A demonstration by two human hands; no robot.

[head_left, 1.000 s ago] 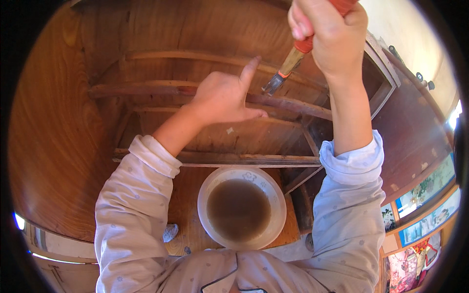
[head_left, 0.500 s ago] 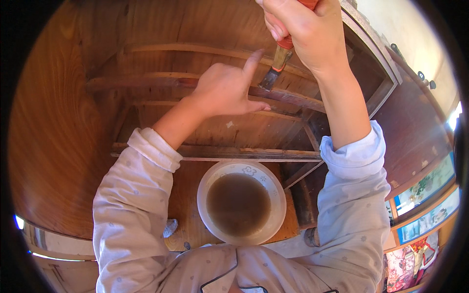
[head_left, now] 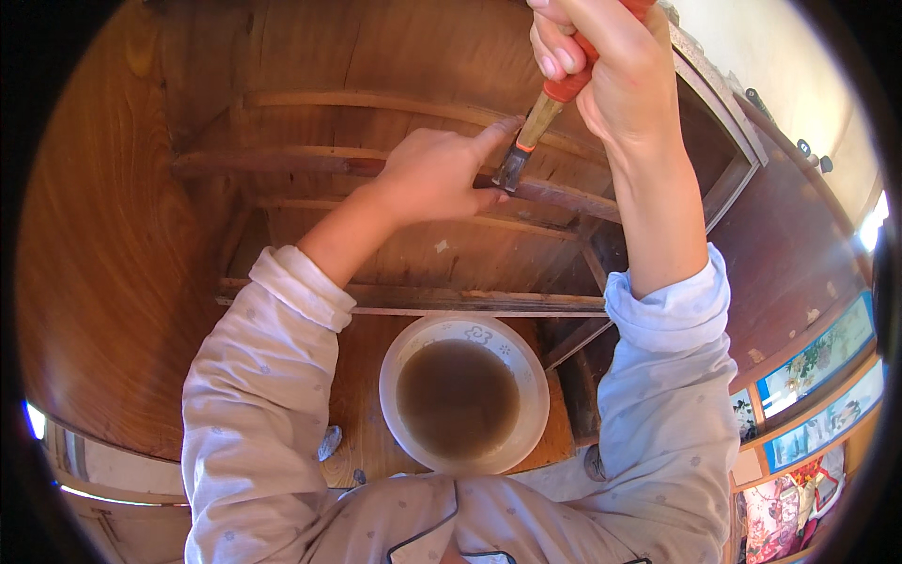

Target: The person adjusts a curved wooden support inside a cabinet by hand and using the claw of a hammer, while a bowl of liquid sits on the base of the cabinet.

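Note:
My right hand (head_left: 625, 70), near the top edge, is closed around the red grip of what looks like a hammer (head_left: 537, 122). The tool slants down to the left, and its dark metal end, below an orange band, meets or nearly meets a reddish-brown wooden rail (head_left: 573, 195). On that rail lies my left hand (head_left: 434, 171), its index finger stretched along the far side and its thumb on the near side, both close to the tool's end. The other left fingers are hidden.
A white basin (head_left: 532, 395) of murky brown water stands nearest me on a wooden board (head_left: 352, 423). More crosswise rails (head_left: 376, 101) run behind, with a broad wood panel (head_left: 103, 282) at left. Framed pictures (head_left: 816, 362) and patterned cloth (head_left: 772, 512) are at right.
My right hand has shifted slightly right and down, bringing the tool's dark end lower onto or close to the rail. The left thumb has drawn in a little.

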